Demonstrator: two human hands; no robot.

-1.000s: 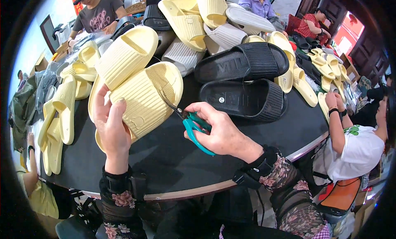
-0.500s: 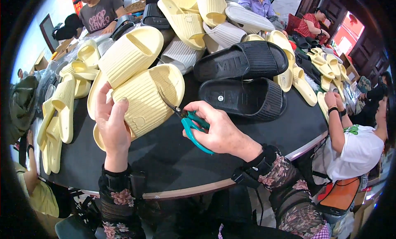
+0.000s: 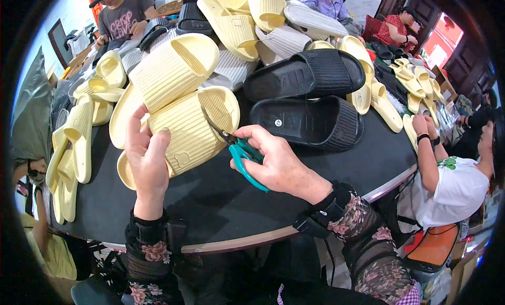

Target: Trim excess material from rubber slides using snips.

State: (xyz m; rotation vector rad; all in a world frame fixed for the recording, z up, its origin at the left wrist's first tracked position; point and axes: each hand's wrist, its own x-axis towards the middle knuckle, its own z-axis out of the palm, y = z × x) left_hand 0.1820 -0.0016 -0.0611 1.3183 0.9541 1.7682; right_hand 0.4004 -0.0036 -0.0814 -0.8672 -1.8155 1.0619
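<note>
A pair of pale yellow ribbed slippers lies before me, the nearer slipper (image 3: pixel 187 131) below the farther slipper (image 3: pixel 171 73). My left hand (image 3: pixel 149 163) is closed on the near one at its left side, thumb over the strap; some fingers are hidden behind it. In my right hand (image 3: pixel 284 160) is a pair of small scissors (image 3: pixel 243 160) with teal handles. Their dark blades reach up to the edge of the near slipper's strap, by the foot opening. What lies between the blades is too small to make out.
Two black slippers (image 3: pixel 305 121) lie right of my work on the dark round table (image 3: pixel 221 215). A heap of yellow, grey and black slippers (image 3: pixel 236 31) rises behind. More yellow slippers (image 3: pixel 73 147) are at left. Co-workers sit around, one in a white shirt (image 3: pixel 447 189) at right.
The yellow pair has shifted slightly right, with the near slipper tilted a little. The scissors stay at the strap edge. At far left, grey plastic has been lifted into view.
</note>
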